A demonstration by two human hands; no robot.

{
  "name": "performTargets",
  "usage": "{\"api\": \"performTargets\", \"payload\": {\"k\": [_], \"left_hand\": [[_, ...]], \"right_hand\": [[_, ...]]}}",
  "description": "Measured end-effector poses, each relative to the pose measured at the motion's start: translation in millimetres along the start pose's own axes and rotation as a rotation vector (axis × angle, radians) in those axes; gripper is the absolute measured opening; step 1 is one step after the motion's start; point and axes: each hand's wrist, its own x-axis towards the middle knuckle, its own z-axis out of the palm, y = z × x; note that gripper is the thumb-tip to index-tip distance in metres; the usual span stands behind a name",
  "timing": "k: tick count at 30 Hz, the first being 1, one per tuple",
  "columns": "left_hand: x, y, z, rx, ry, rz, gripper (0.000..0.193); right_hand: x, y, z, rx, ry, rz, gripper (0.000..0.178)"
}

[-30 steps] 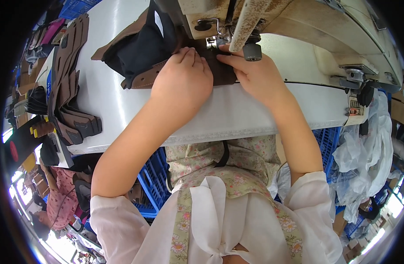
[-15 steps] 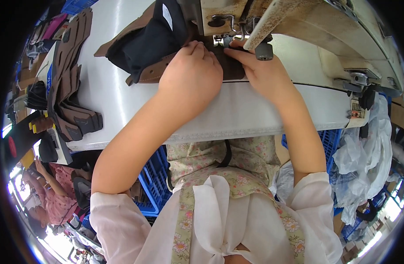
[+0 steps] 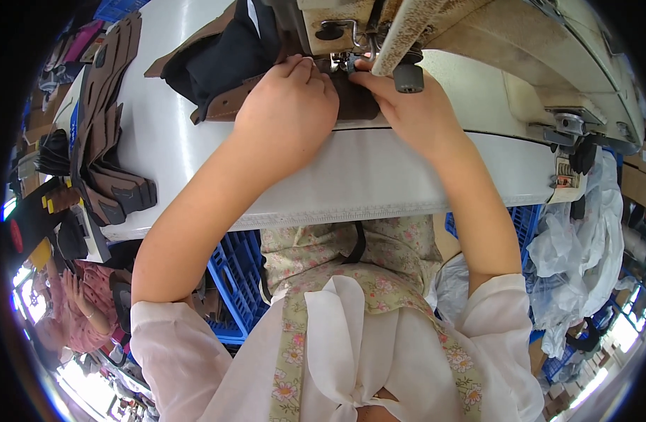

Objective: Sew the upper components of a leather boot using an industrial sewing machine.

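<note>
A brown leather shoe upper (image 3: 221, 107) with punched holes and a black fabric lining (image 3: 221, 67) lies under the sewing machine (image 3: 477, 35). My left hand (image 3: 289, 98) is closed, its curled fingers gripping the upper just left of the metal presser foot (image 3: 339, 62). On the other side of the foot, my right hand (image 3: 411, 105) pinches the upper's edge, thumb and forefinger close to the needle area. The machine partly covers those fingertips. A flap of brown leather (image 3: 356, 104) shows between my hands.
Overlapping brown leather pieces (image 3: 101, 119) lie along the table's left side. The white table (image 3: 379, 169) has a ruler strip on its near edge. Below are blue crates (image 3: 240, 278); plastic bags (image 3: 572, 246) hang at right. Another person (image 3: 91, 309) sits at far left.
The whole view has shifted slightly, moving the table and machine up and left in the picture. Both my hands stay on the upper beside the presser foot. The other person's hand has moved.
</note>
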Motion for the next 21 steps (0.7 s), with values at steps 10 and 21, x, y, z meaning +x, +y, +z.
{"api": "performTargets", "payload": {"k": [10,21], "left_hand": [[-7,0,-1,-0.039,-0.009,-0.052,0.038],[-4,-2,-4,-0.028,-0.066,-0.019,0.037]], "right_hand": [[5,7,1,0.048,0.061,-0.094,0.026],[1,8,3,0.188,0.101,-0.015,0.028]]}}
